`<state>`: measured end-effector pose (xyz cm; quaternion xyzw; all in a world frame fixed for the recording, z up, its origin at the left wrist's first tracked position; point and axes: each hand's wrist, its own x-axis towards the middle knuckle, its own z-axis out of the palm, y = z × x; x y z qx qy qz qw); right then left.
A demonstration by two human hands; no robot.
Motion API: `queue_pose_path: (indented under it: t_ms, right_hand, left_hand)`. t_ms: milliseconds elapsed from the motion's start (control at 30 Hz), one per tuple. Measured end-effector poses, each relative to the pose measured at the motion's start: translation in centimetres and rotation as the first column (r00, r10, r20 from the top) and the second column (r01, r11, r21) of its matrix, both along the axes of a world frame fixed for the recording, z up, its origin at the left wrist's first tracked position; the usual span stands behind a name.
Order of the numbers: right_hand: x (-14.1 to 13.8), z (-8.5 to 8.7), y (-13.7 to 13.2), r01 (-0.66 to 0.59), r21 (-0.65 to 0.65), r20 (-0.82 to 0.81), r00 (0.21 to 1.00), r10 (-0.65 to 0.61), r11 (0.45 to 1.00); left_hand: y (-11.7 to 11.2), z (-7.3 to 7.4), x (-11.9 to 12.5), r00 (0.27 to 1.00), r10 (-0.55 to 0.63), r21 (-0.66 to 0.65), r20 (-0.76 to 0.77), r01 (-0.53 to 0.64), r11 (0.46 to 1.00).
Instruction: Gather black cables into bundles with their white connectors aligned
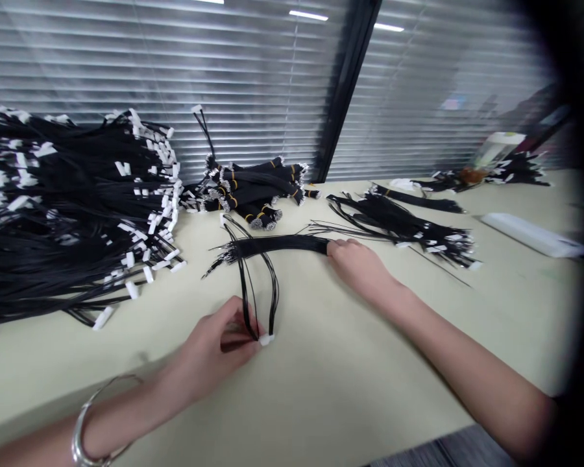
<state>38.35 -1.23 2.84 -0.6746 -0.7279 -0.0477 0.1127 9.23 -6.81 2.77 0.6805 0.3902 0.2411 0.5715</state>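
Note:
In my left hand [224,344], thumb and fingers pinch a few black wires at their white connector [267,338]. These wires [275,285] arch up and away, crossing over a bundle of black wires [287,242] that lies on the table. My right hand [353,259] is closed around the right end of that bundle, hiding its tip. The bundle's left end fans out into loose thin strands. Just right of my right hand lies a bunch of black wires with white connectors [409,224].
A large heap of black wires with white connectors [78,175] fills the left side. Bundles tied with yellow bands [257,185] are stacked by the window blinds [224,78]. A long white box-shaped object [533,235] and a clear container [496,149] are at the right.

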Motion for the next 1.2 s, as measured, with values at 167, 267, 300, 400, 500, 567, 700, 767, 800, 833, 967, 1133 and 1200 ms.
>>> queue_pose_path:
  t_ms: [167, 267, 300, 400, 500, 567, 700, 767, 800, 833, 967, 1133, 1200]
  right_hand:
    - [-0.9, 2.7, -0.8, -0.159, -0.029, -0.581, 0.806, 0.113, 0.987]
    - [-3.7, 3.2, -2.7, -0.370, -0.024, -0.970, 0.232, 0.067, 0.929]
    - [-4.8, 3.1, -3.4, -0.428, -0.037, -0.990, 0.140, 0.026, 0.903]
    - [-8.0, 1.9, -5.2, -0.512, -0.098, -0.985, 0.171, -0.010, 0.853]
    - [-9.7, 0.6, -6.0, -0.474, -0.140, -0.937, 0.347, 0.038, 0.869]
    - [-10.1, 0.1, -6.1, -0.454, -0.141, -0.913, 0.403, 0.062, 0.880]
    - [-10.2, -0.5, -6.1, -0.397, -0.093, -0.886, 0.452, 0.106, 0.913]
    - [-10.3, -0.6, -6.1, -0.372, -0.077, -0.879, 0.463, 0.113, 0.925]
    - [-10.4, -0.7, -6.1, -0.367, -0.079, -0.879, 0.465, 0.110, 0.927]
    - [-10.5, -0.7, -6.2, -0.366, -0.086, -0.878, 0.467, 0.103, 0.926]
    - [-10.9, -0.6, -6.4, -0.359, -0.135, -0.871, 0.487, 0.063, 0.923]
    - [-11.1, -0.5, -6.7, -0.341, -0.136, -0.862, 0.503, 0.059, 0.930]
    - [-11.1, -0.5, -6.7, -0.347, -0.128, -0.860, 0.505, 0.070, 0.929]
  left_hand:
    - [0.0, 0.4, 0.0, 1.000, 0.014, 0.035, -0.025, -0.013, 0.999]
    - [0.0, 0.9, 0.0, 0.993, 0.039, 0.085, -0.110, -0.029, 0.996]
    - [-0.1, 1.0, -0.1, 0.990, 0.037, 0.097, -0.134, -0.024, 0.995]
    - [-0.2, 1.2, -0.1, 0.990, 0.031, 0.162, -0.136, -0.009, 0.987]
    - [-0.3, 1.1, -0.2, 0.988, 0.043, 0.262, -0.145, -0.004, 0.965]
    - [-0.3, 1.1, -0.2, 0.982, 0.058, 0.302, -0.182, 0.000, 0.953]
    - [-0.2, 1.3, -0.3, 0.971, 0.078, 0.328, -0.225, 0.000, 0.945]
    - [-0.2, 1.4, -0.3, 0.971, 0.055, 0.335, -0.232, 0.027, 0.942]
    - [-0.3, 1.5, -0.3, 0.971, 0.040, 0.342, -0.237, 0.045, 0.939]
    - [-0.3, 1.5, -0.3, 0.970, 0.028, 0.351, -0.242, 0.061, 0.934]
    - [-0.4, 1.2, -0.3, 0.972, 0.004, 0.370, -0.237, 0.087, 0.925]
    - [-0.3, 0.8, -0.3, 0.980, -0.007, 0.350, -0.200, 0.078, 0.934]
    - [-0.3, 0.7, -0.3, 0.982, -0.001, 0.364, -0.190, 0.071, 0.929]
